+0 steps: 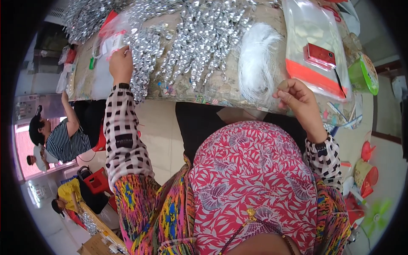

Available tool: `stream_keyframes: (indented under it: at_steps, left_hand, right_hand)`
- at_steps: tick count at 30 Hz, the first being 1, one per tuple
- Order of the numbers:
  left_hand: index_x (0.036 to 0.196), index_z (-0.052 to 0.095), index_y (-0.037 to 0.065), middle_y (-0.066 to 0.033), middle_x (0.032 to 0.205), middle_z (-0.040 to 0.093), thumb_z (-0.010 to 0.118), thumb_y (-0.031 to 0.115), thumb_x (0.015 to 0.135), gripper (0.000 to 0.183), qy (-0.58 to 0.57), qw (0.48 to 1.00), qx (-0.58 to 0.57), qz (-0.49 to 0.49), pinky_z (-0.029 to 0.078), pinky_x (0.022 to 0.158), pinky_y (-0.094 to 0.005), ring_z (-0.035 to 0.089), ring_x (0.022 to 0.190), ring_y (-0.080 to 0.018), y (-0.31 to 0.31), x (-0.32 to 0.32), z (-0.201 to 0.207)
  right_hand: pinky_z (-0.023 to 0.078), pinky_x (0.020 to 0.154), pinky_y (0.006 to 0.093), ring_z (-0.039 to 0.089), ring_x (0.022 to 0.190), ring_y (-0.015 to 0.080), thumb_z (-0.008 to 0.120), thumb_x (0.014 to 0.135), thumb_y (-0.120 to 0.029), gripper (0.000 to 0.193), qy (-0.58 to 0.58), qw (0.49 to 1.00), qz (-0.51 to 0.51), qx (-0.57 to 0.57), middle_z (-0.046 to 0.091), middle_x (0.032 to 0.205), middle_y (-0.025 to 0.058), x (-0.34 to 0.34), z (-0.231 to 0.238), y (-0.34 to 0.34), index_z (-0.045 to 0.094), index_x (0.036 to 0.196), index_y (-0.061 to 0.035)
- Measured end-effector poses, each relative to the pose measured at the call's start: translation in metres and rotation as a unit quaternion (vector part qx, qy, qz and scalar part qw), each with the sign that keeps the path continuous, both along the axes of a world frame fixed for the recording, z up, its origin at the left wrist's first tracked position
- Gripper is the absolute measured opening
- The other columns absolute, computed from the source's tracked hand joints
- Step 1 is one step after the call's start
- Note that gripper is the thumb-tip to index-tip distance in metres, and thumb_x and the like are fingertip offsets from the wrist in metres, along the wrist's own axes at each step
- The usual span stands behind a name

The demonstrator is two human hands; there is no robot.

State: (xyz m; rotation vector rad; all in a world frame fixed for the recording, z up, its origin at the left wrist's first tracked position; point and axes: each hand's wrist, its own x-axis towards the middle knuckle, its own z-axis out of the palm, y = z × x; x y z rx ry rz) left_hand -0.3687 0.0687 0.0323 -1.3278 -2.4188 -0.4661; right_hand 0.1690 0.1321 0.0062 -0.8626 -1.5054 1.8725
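Observation:
My left hand is over the left part of the table, fingers drawn together beside a small white and pink packet in thin clear plastic. What its fingertips hold, if anything, is hidden. To its right lie silver tinsel-like strands with shiny drop-shaped pieces. Near the table's front edge, my right hand is closed in a pinch. Anything between its fingertips is too fine to tell. Just left of it lies a loose bundle of thin white threads.
Clear plastic bags with an orange-red band lie at the right, under a red phone. Beyond stands a green packet. At the left are a green lighter-like piece and a person in a striped shirt. A green fan stands lower right.

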Motion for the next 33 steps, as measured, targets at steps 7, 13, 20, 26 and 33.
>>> stream_keyframes:
  at_steps: [7, 13, 20, 26, 33]
  left_hand:
    - [0.115, 0.068, 0.017, -0.0188, 0.097, 0.060, 0.060, 0.035, 0.087, 0.035, 0.106, 0.993, -0.037, 0.045, 0.047, 0.083, -0.0435, 0.060, 0.093, -0.0348, 0.007, 0.000, -0.043]
    - [0.108, 0.069, 0.013, -0.0102, 0.090, 0.063, 0.062, 0.030, 0.088, 0.027, 0.109, 0.989, 0.038, -0.090, 0.049, 0.077, -0.0435, 0.062, 0.088, -0.0300, -0.012, 0.047, -0.018]
    - [0.093, 0.069, 0.005, -0.0146, 0.080, 0.066, 0.063, 0.040, 0.086, 0.036, -0.157, 0.970, 0.011, -0.186, 0.048, 0.065, -0.0444, 0.063, 0.072, -0.0336, -0.008, 0.201, -0.007]
    - [0.080, 0.067, 0.002, -0.0194, 0.078, 0.066, 0.056, 0.050, 0.087, 0.049, -0.100, 0.978, -0.066, -0.169, 0.047, 0.065, -0.0468, 0.063, 0.075, -0.0372, 0.022, 0.213, -0.001]
    - [0.080, 0.066, 0.002, -0.0094, 0.059, 0.062, 0.058, 0.046, 0.084, 0.044, -0.262, 0.953, -0.107, -0.111, 0.046, 0.062, -0.0352, 0.061, 0.058, -0.0210, 0.037, 0.204, -0.006]
  right_hand:
    - [0.049, 0.068, 0.0216, 0.061, 0.086, 0.0089, 0.058, 0.093, -0.007, 0.010, -0.037, 0.999, -0.025, -0.007, 0.062, 0.091, 0.0027, 0.021, -0.009, -0.002, 0.056, 0.102, -0.0020]
    - [0.049, 0.069, 0.0216, 0.061, 0.086, 0.0084, 0.058, 0.093, -0.008, 0.012, -0.034, 0.999, -0.003, -0.005, 0.062, 0.093, 0.0024, 0.011, -0.014, 0.002, 0.056, 0.104, -0.0021]
    - [0.050, 0.072, 0.0213, 0.060, 0.089, 0.0074, 0.057, 0.095, -0.010, 0.012, -0.055, 0.997, 0.048, -0.015, 0.062, 0.095, 0.0010, -0.011, -0.007, -0.007, 0.057, 0.104, -0.0037]
    - [0.048, 0.071, 0.0217, 0.059, 0.085, 0.0076, 0.056, 0.095, -0.009, 0.009, -0.075, 0.992, 0.088, 0.056, 0.062, 0.092, 0.0015, -0.005, -0.001, -0.015, 0.058, 0.099, -0.0022]
    - [0.048, 0.070, 0.0222, 0.059, 0.082, 0.0080, 0.054, 0.095, -0.008, 0.008, -0.068, 0.996, 0.044, 0.024, 0.063, 0.091, 0.0025, 0.012, -0.009, -0.022, 0.057, 0.099, -0.0021]
